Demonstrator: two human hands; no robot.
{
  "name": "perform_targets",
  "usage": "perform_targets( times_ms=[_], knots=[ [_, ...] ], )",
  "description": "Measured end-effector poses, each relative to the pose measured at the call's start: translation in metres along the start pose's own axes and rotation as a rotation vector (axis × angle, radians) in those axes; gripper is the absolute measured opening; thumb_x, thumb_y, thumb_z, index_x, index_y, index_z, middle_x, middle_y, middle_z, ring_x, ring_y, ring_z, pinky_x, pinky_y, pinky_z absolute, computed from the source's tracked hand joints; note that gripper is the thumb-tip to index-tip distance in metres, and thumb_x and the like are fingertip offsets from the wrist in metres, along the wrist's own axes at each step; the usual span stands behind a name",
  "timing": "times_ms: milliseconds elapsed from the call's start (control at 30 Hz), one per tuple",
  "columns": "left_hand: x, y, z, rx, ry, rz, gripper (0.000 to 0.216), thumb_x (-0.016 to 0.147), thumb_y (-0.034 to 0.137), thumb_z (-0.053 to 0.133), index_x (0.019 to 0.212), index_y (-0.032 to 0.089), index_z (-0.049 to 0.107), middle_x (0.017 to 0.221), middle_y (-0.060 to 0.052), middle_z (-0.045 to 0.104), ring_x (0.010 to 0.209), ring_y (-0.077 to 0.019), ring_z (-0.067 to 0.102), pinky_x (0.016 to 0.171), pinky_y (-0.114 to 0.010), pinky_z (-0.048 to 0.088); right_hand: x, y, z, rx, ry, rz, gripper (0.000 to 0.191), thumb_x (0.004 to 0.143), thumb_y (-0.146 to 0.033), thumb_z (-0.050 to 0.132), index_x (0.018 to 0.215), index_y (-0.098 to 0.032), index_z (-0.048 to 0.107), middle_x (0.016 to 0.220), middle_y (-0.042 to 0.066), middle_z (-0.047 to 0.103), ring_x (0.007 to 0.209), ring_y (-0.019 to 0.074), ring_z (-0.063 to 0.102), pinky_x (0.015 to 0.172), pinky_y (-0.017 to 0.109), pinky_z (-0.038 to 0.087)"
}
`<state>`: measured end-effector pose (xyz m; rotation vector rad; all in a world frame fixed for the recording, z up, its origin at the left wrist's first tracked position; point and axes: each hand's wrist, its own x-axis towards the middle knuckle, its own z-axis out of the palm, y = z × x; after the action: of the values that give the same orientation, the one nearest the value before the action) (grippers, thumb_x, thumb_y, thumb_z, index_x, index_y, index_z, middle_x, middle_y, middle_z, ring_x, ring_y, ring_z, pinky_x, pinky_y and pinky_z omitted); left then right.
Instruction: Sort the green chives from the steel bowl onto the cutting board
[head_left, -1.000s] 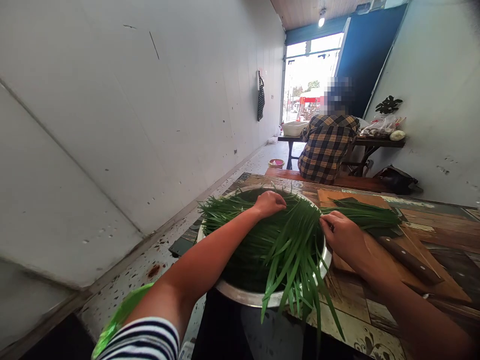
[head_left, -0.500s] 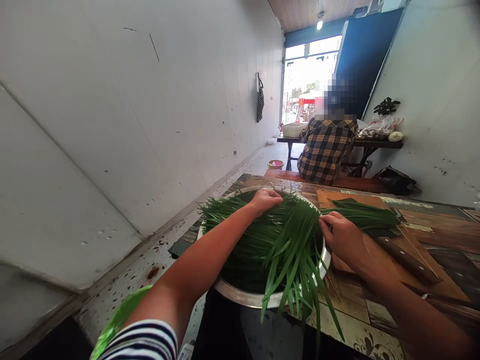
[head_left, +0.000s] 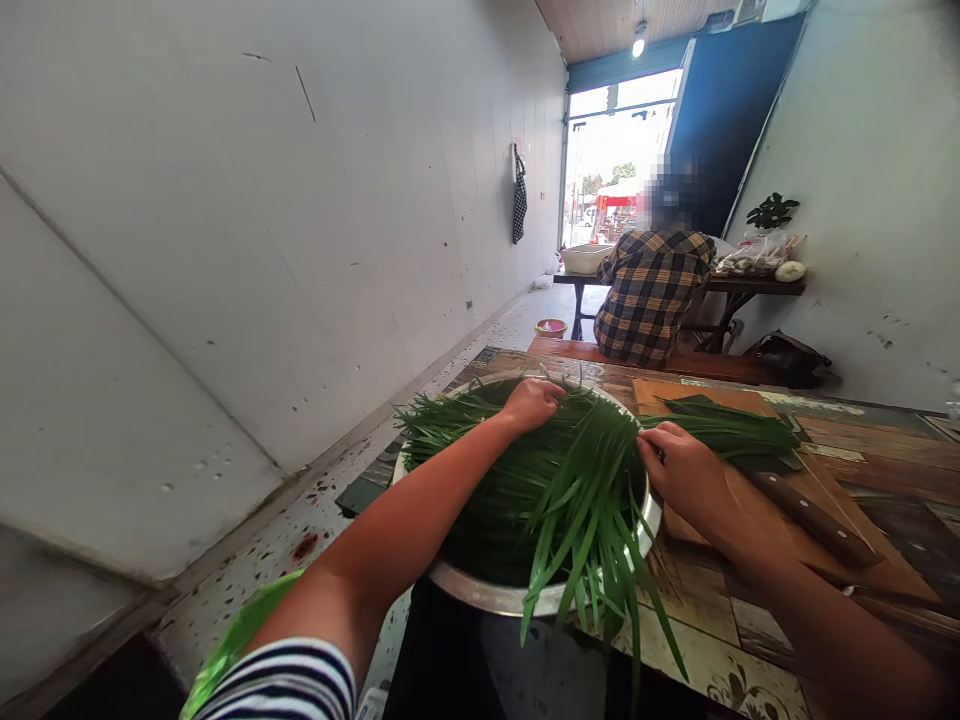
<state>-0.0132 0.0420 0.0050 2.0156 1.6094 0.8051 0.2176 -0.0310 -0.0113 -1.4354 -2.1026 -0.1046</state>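
Note:
A heap of long green chive leaves (head_left: 570, 480) fills a big steel bowl (head_left: 487, 592) at the near corner of the table. My left hand (head_left: 531, 402) rests at the far side of the heap, fingers curled down onto the leaves. My right hand (head_left: 679, 468) is at the bowl's right rim, fingers closed on a bunch of chives (head_left: 739, 430) that lies across the wooden cutting board (head_left: 817, 480).
A knife with a brown handle (head_left: 814, 520) lies on the board, right of my right hand. A person in a plaid shirt (head_left: 651, 295) sits on a bench beyond the table, back turned. A white wall runs along the left. A green plastic bag (head_left: 240, 625) shows under my left arm.
Almost nothing differs: both hands stay on the chives, and the view has shifted slightly.

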Motion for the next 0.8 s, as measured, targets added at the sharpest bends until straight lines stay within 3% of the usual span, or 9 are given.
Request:
perform_targets(
  times_ms=[167, 300, 500, 667, 800],
  knots=[
    [0.001, 0.002, 0.001, -0.129, 0.008, -0.012, 0.033, 0.073, 0.017, 0.053, 0.101, 0.011, 0.071, 0.075, -0.005, 0.071, 0.069, -0.0130, 0.061, 0.067, -0.022, 0.049, 0.000, 0.002, 0.001, -0.002, 0.001, -0.011, 0.026, 0.087, -0.027, 0.043, 0.081, -0.017, 0.066, 0.083, 0.005, 0.064, 0.072, 0.0153, 0.058, 0.066, 0.026, 0.040],
    [0.002, 0.003, 0.003, -0.184, 0.032, 0.034, 0.025, 0.071, 0.029, 0.061, 0.084, 0.012, 0.074, 0.074, -0.005, 0.070, 0.068, -0.0129, 0.060, 0.068, -0.023, 0.049, 0.000, 0.002, 0.001, -0.004, -0.009, -0.009, 0.027, 0.088, -0.028, 0.043, 0.082, -0.016, 0.066, 0.084, 0.005, 0.064, 0.072, 0.0155, 0.059, 0.066, 0.026, 0.040],
    [-0.003, 0.008, 0.003, -0.187, -0.004, 0.031, 0.022, 0.068, 0.019, 0.059, 0.084, 0.012, 0.072, 0.071, -0.003, 0.068, 0.062, -0.0108, 0.058, 0.063, -0.022, 0.048, 0.000, 0.001, 0.001, -0.001, -0.008, -0.017, 0.026, 0.088, -0.028, 0.043, 0.081, -0.016, 0.066, 0.084, 0.005, 0.064, 0.073, 0.0155, 0.059, 0.067, 0.026, 0.040],
    [-0.006, 0.014, -0.002, -0.107, 0.138, 0.062, 0.014, 0.067, 0.017, 0.060, 0.074, 0.013, 0.072, 0.079, -0.004, 0.068, 0.077, -0.0143, 0.060, 0.076, -0.025, 0.047, 0.000, 0.002, 0.001, -0.007, 0.003, -0.024, 0.026, 0.088, -0.027, 0.043, 0.081, -0.017, 0.066, 0.082, 0.005, 0.064, 0.072, 0.0154, 0.059, 0.066, 0.026, 0.040],
    [-0.003, 0.014, -0.003, -0.283, 0.154, -0.035, 0.011, 0.069, 0.019, 0.062, 0.073, 0.012, 0.069, 0.069, -0.002, 0.064, 0.064, -0.0112, 0.056, 0.067, -0.024, 0.045, 0.000, 0.002, 0.001, -0.006, 0.003, -0.027, 0.026, 0.087, -0.027, 0.043, 0.081, -0.017, 0.066, 0.082, 0.005, 0.064, 0.072, 0.0153, 0.059, 0.066, 0.026, 0.040]
  ],
)
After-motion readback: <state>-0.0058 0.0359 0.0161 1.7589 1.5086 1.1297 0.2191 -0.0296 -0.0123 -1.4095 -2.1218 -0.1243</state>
